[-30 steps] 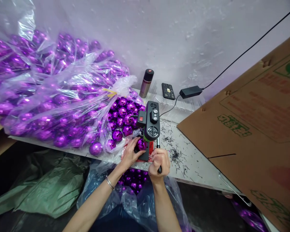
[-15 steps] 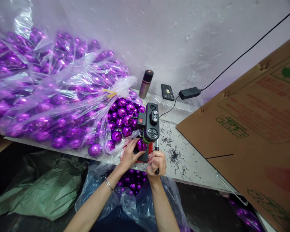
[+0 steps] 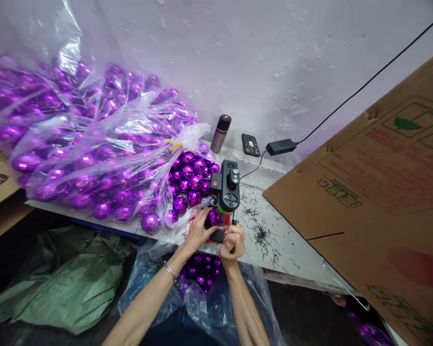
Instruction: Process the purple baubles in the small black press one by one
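Black scraps [image 3: 261,234] littered my table [image 3: 303,265]. My left hand [image 3: 197,231] gripped a purple ball [image 3: 215,217] at seven o'clock of the press [image 3: 228,185]; my right hand [image 3: 233,241] was wrapped round its lever [image 3: 234,218], at six.

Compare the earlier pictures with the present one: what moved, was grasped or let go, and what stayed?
The camera view shifted slightly. The right hand, gripping the lever, has swung left, closer to the left hand. Nothing was taken up or let go. The left hand's fingers stay on the purple ball at the black machine; the phone and bottle stay put.
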`<action>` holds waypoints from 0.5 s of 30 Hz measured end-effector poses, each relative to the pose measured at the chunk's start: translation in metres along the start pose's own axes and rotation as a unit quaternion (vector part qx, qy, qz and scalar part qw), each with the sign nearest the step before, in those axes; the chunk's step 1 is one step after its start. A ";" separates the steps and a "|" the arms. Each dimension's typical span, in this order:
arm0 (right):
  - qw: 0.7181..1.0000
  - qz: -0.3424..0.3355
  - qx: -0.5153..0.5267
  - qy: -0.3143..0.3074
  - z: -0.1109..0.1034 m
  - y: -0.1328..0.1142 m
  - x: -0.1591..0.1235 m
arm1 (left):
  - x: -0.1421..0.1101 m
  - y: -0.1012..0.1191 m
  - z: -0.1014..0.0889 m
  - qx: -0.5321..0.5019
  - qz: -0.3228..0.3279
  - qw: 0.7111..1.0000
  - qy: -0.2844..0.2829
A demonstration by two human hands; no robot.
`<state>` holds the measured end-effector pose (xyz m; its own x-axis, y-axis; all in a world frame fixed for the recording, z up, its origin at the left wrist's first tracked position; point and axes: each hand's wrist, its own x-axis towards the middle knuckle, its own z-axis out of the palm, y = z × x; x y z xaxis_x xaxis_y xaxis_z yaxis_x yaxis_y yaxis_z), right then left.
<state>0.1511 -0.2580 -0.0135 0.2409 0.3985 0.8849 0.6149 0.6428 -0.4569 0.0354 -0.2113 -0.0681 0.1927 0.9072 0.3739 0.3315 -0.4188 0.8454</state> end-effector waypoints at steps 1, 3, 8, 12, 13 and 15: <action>1.000 0.000 0.001 0.000 -0.001 -0.001 0.003 | 0.001 0.000 0.000 0.002 0.002 1.000 -0.001; 1.000 0.004 0.001 0.005 -0.004 -0.007 0.016 | 0.004 -0.001 0.001 0.007 0.006 1.000 0.000; 0.996 0.092 -0.005 -0.009 -0.010 -0.035 0.072 | -0.015 -0.001 0.000 0.045 0.043 0.998 0.007; 0.995 0.095 0.008 -0.024 -0.012 -0.046 0.087 | -0.059 0.007 -0.015 0.099 0.118 0.988 0.007; 0.996 0.084 0.009 -0.024 -0.012 -0.046 0.084 | -0.066 0.011 -0.022 0.108 0.129 0.986 0.015; 0.998 0.065 0.005 -0.026 -0.012 -0.044 0.078 | -0.066 0.017 -0.041 0.124 0.137 0.981 0.049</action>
<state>0.1516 -0.2636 0.0765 0.2786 0.5115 0.8129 0.5742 0.5898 -0.5678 -0.0099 -0.2769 -0.0630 0.2201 0.7530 0.6201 0.4973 -0.6335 0.5928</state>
